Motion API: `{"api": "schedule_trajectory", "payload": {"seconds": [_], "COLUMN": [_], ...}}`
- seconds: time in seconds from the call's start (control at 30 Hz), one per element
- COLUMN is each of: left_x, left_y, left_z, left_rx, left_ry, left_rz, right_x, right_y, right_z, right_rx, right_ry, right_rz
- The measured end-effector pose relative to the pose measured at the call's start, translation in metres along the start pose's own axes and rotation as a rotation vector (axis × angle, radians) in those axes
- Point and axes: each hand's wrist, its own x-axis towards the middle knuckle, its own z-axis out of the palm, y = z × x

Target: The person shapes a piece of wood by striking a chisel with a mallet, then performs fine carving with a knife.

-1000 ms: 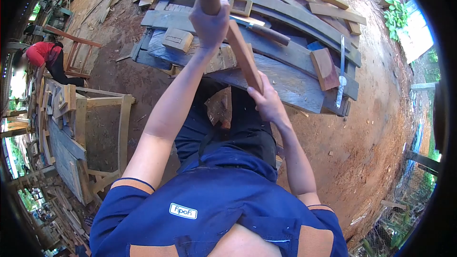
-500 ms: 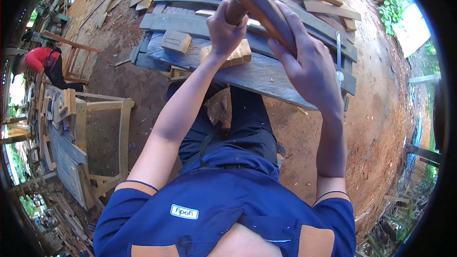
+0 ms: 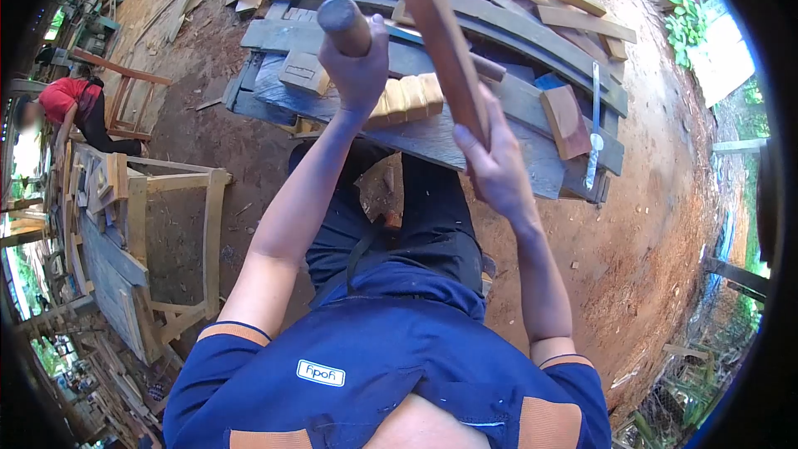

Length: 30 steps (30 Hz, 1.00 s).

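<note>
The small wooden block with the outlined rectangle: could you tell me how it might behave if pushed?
The block looks like solid wood, so it should feel stiff and fairly sturdy. Its squared, low shape on the grey board suggests sliding rather than rolling or tipping.

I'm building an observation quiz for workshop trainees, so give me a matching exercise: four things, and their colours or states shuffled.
1. Left hand
2. Right hand
3. Co-worker
4. Wearer's shirt

A. Dark blue with orange trim
B. Gripping a long brown wooden piece
C. Bending over, in a red top
D. Wrapped around a thick round stick

Pairs: 1-D, 2-B, 3-C, 4-A
</note>
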Motion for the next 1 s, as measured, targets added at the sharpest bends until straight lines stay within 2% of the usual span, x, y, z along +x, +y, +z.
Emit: {"api": "schedule_trajectory", "payload": {"seconds": [0.07,0.13,0.2,0.27,0.33,0.37,0.4,0.47,0.53,0.57,0.6,0.67,0.7,0.73,0.8,0.87,0.9,0.93,1.0], "left_x": [0.002,0.002,0.004,0.009,0.021,0.025,0.025,0.021,0.007,-0.001,-0.012,-0.031,-0.037,-0.043,-0.046,-0.042,-0.03,-0.023,-0.013], "left_y": [0.006,0.016,0.024,0.032,0.039,0.037,0.033,0.025,0.018,0.009,0.008,-0.002,-0.01,-0.016,-0.024,-0.026,0.013,0.024,0.039], "left_z": [0.001,-0.003,-0.006,-0.011,-0.026,-0.038,-0.047,-0.064,-0.084,-0.09,-0.096,-0.103,-0.105,-0.105,-0.103,-0.101,-0.091,-0.09,-0.093], "left_rx": [-0.04,-0.214,-0.245,-0.283,-0.281,-0.276,-0.275,0.136,0.39,0.346,0.425,0.523,0.524,0.567,0.607,0.345,0.207,0.205,0.093], "left_ry": [0.014,-0.003,0.033,0.061,0.069,-0.085,-0.085,-0.542,-0.826,-0.918,-0.955,-0.975,-0.983,-0.983,-0.982,-0.94,-0.912,-0.916,-0.997], "left_rz": [-0.028,-0.198,-0.232,-0.267,-0.247,-0.239,-0.23,-0.089,0.017,0.079,0.089,0.048,0.053,-0.014,-0.072,-0.224,-0.831,-0.827,-1.067], "right_x": [-0.005,-0.008,-0.011,-0.016,-0.019,-0.021,-0.021,-0.022,-0.024,-0.023,-0.024,-0.026,-0.024,-0.023,-0.02,-0.019,-0.019,-0.019,-0.018], "right_y": [0.02,0.042,0.049,0.044,0.06,0.072,0.082,0.09,0.095,0.134,0.136,0.132,0.13,0.12,0.101,0.113,0.122,0.131,0.148], "right_z": [0.009,0.02,0.025,0.026,0.026,0.026,0.025,0.018,0.007,0.008,0.002,-0.006,-0.007,-0.009,-0.015,-0.012,-0.01,-0.008,-0.007], "right_rx": [0.009,-0.029,-0.027,0.111,0.094,0.039,-0.015,-0.018,-0.042,-0.201,-0.194,-0.052,-0.049,-0.044,0.003,-0.028,-0.064,-0.063,-0.167], "right_ry": [-0.041,-0.076,-0.084,-0.109,-0.094,-0.015,0.064,0.104,0.17,0.333,0.353,0.325,0.35,0.358,0.238,0.258,0.269,0.274,0.315], "right_rz": [0.082,0.164,0.153,0.347,0.331,0.25,0.165,0.189,0.306,-0.005,0.0,0.183,0.177,0.177,0.402,0.344,0.292,0.291,0.137]}}
